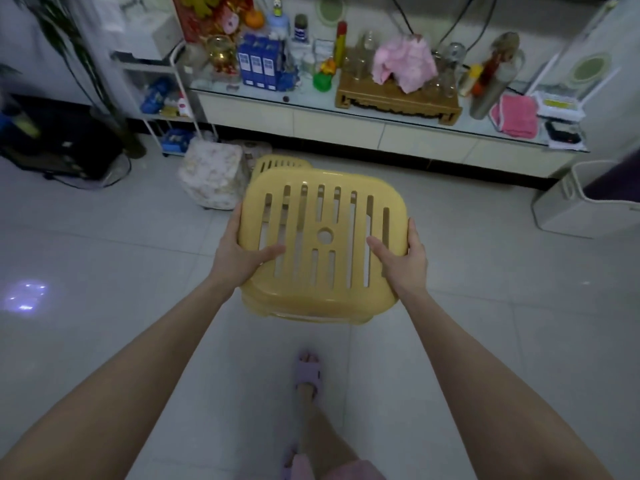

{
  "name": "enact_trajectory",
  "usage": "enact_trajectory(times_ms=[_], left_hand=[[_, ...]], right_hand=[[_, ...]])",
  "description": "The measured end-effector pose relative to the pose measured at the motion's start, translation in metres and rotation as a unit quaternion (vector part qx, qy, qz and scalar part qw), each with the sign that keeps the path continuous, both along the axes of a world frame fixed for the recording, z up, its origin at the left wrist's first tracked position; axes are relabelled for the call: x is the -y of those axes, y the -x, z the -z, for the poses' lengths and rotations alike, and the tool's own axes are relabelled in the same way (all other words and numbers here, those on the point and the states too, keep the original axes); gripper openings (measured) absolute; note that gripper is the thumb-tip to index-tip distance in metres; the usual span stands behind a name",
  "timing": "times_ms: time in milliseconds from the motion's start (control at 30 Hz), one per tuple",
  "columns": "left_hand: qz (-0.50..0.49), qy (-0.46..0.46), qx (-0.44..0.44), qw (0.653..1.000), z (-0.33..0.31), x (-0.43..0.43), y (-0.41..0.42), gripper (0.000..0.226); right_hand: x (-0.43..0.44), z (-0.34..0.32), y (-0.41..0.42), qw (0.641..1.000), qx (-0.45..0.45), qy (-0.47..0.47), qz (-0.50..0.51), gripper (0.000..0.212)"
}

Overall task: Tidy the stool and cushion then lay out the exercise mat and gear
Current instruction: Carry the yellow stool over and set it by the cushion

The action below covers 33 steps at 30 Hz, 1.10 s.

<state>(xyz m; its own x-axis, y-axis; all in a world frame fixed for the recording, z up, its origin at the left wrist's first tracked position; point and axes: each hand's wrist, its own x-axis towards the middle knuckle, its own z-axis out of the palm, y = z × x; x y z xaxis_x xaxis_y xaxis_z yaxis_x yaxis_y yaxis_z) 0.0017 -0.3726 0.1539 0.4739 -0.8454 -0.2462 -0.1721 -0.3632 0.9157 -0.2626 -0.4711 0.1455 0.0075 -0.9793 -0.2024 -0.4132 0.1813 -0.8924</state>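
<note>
Head view: your left hand (239,255) and right hand (404,262) clamp the yellow slatted stool (322,293), fingers wrapped round its side edges, thumbs flat on the seat. You hold it above the tiled floor (104,237), its seat tilted toward you. Just beyond your fingers a second yellow stool (277,163) sits beside a white fluffy pouf (211,180), before the cluttered desk (381,131).
</note>
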Motion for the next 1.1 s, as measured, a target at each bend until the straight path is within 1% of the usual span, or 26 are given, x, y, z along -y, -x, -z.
enact_trajectory(times_ms=[33,133,333,500,533,600,667,800,867,967,1100], left_hand=[[0.002,0.001,0.008,1.000,0.000,0.002,-0.003,0.114],[-0.025,0.005,0.006,1.000,0.005,0.040,-0.046,0.113],[-0.047,0.004,-0.004,0.999,0.001,0.116,-0.123,0.109],[-0.056,0.003,-0.017,0.998,0.005,0.168,-0.178,0.110],[-0.055,0.002,-0.018,0.998,0.006,0.172,-0.182,0.107],[-0.052,-0.001,-0.021,0.998,0.011,0.192,-0.202,0.095],[-0.046,-0.010,-0.024,0.999,0.019,0.216,-0.227,0.092],[-0.016,-0.041,-0.042,0.998,0.039,0.267,-0.279,0.111],[0.005,-0.048,-0.034,0.998,0.049,0.292,-0.300,0.113],[0.023,-0.048,-0.027,0.998,0.074,0.332,-0.331,0.108],[0.046,-0.046,-0.007,0.998,0.102,0.377,-0.355,0.089]], right_hand=[[0.003,-0.001,-0.003,1.000,0.004,0.002,-0.006,0.099],[0.051,0.007,-0.052,1.000,-0.001,-0.003,-0.024,0.099],[0.138,0.007,-0.137,0.998,0.004,-0.012,-0.063,0.089],[0.194,0.007,-0.195,0.998,0.001,-0.017,-0.067,0.088],[0.198,0.007,-0.198,0.998,0.002,-0.016,-0.067,0.087],[0.217,0.011,-0.218,0.997,0.001,-0.025,-0.067,0.089],[0.239,0.019,-0.240,0.998,-0.006,-0.024,-0.060,0.089],[0.278,0.036,-0.283,0.999,-0.013,-0.038,-0.034,0.091],[0.294,0.047,-0.301,0.999,-0.018,-0.046,-0.018,0.093],[0.326,0.072,-0.329,0.998,-0.025,-0.060,0.000,0.093],[0.361,0.104,-0.352,0.998,-0.026,-0.063,0.015,0.093]])
